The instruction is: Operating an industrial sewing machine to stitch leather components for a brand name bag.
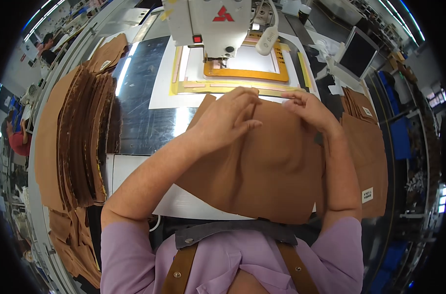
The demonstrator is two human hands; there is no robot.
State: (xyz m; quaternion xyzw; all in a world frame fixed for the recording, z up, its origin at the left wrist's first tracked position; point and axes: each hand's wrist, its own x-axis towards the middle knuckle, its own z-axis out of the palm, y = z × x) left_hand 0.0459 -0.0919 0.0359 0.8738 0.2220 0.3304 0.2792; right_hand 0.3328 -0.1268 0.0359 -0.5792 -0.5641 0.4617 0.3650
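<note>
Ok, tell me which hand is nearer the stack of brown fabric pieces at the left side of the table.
Left. The left hand lies on the brown panel, closer to that stack; the right hand is farther away.

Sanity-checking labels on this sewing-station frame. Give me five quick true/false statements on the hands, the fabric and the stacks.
1. Both hands touch the brown fabric piece. True: left hand and right hand pinch its top edge.
2. The fabric piece is blue. False: it is brown.
3. A tall fabric stack lies on the person's left. True.
4. The sewing machine head is black. False: it is white.
5. The yellow frame lies under the machine head. True.
</note>
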